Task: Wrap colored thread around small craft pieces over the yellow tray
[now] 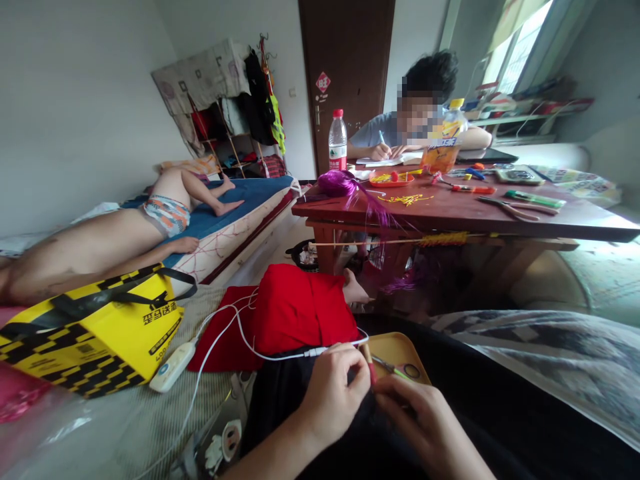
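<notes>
My left hand [333, 393] and my right hand [425, 423] meet low in the middle of the view, over my lap in black cloth. Both pinch a small red stick-like piece [370, 365] between the fingertips. Just behind them a small yellow tray [397, 348] rests on my lap with small scissors [395, 368] in it. A white cable [280, 355] runs past my left hand to a white power bank [173, 367]. A red cushion [297, 308] lies just beyond my hands.
A yellow and black bag [95, 330] sits at the left. A person lies on the blue mattress [240, 200]. A low red table [450, 210] holds a purple tuft [337, 183], bottles, pliers and tools; another person writes behind it.
</notes>
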`<state>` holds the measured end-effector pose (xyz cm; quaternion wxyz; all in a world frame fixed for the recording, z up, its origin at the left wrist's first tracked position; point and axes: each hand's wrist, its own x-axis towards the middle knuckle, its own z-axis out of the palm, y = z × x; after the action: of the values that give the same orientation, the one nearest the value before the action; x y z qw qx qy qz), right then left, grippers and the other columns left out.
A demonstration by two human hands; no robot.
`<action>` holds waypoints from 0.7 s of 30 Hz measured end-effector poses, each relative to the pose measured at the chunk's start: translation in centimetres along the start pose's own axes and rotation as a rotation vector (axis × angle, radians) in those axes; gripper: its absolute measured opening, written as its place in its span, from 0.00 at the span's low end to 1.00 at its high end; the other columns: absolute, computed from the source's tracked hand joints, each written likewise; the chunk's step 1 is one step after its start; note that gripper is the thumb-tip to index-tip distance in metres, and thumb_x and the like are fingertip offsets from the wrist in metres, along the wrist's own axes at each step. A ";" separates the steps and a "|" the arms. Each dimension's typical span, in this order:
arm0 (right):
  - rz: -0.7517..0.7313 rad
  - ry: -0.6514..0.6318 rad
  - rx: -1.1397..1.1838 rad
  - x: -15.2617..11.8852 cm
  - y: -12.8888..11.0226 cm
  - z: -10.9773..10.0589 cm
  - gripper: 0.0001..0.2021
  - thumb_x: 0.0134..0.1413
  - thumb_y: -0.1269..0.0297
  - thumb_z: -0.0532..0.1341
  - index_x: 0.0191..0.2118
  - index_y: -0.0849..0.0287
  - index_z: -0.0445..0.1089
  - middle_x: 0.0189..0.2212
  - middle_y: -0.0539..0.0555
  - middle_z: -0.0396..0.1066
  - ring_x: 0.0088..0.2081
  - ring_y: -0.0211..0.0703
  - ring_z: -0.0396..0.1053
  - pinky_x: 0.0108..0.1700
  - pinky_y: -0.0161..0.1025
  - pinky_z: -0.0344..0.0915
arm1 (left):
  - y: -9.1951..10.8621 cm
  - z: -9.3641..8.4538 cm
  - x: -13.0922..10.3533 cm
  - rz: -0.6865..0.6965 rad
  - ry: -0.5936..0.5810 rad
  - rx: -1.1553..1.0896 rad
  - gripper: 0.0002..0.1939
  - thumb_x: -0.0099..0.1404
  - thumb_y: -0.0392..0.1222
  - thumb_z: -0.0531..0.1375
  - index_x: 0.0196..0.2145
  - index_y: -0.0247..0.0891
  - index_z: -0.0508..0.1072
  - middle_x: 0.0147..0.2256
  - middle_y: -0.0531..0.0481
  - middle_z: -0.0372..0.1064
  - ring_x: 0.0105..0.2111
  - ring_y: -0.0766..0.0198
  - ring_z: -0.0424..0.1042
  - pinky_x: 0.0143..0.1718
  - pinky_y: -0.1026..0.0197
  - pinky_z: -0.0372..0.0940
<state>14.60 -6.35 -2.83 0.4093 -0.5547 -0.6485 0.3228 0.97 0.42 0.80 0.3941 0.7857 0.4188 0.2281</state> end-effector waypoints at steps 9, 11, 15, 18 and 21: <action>0.085 -0.006 0.026 -0.1 -0.2 0.1 0.12 0.57 0.62 0.50 0.29 0.60 0.67 0.21 0.51 0.68 0.23 0.39 0.65 0.26 0.32 0.62 | 0.2 0.0 -1.3 -0.032 -0.098 0.068 0.11 0.61 0.38 0.52 0.22 0.37 0.64 0.23 0.53 0.62 0.26 0.66 0.61 0.28 0.65 0.52; 0.078 0.001 -0.011 -0.1 0.0 0.3 0.12 0.57 0.62 0.51 0.29 0.60 0.68 0.22 0.51 0.69 0.24 0.40 0.66 0.27 0.32 0.62 | 0.1 0.3 -1.3 -0.035 -0.080 0.042 0.12 0.62 0.38 0.50 0.21 0.37 0.63 0.22 0.53 0.60 0.25 0.66 0.60 0.28 0.65 0.52; 0.069 0.014 -0.066 -0.2 0.5 0.3 0.11 0.57 0.63 0.51 0.32 0.59 0.67 0.26 0.54 0.71 0.28 0.42 0.69 0.30 0.34 0.65 | -0.3 0.6 -1.3 -0.049 -0.096 0.027 0.14 0.64 0.40 0.48 0.21 0.38 0.61 0.22 0.53 0.59 0.24 0.66 0.59 0.27 0.64 0.51; 0.055 0.013 -0.080 -0.2 0.7 0.3 0.10 0.58 0.63 0.50 0.31 0.59 0.67 0.27 0.54 0.72 0.29 0.43 0.70 0.32 0.35 0.65 | -0.3 0.5 -1.4 -0.025 -0.116 0.088 0.15 0.65 0.42 0.47 0.22 0.38 0.61 0.23 0.53 0.61 0.27 0.64 0.60 0.30 0.64 0.51; 0.032 0.015 -0.100 -0.3 0.7 0.3 0.10 0.58 0.64 0.50 0.31 0.58 0.67 0.27 0.54 0.72 0.30 0.43 0.70 0.33 0.36 0.66 | -0.1 0.4 -1.4 -0.038 -0.109 0.047 0.11 0.62 0.41 0.51 0.23 0.38 0.62 0.24 0.53 0.60 0.27 0.65 0.60 0.30 0.64 0.51</action>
<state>14.66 -6.47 -3.61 0.3808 -0.5869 -0.6519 0.2925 0.37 -0.87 0.43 0.4022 0.7978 0.4167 0.1677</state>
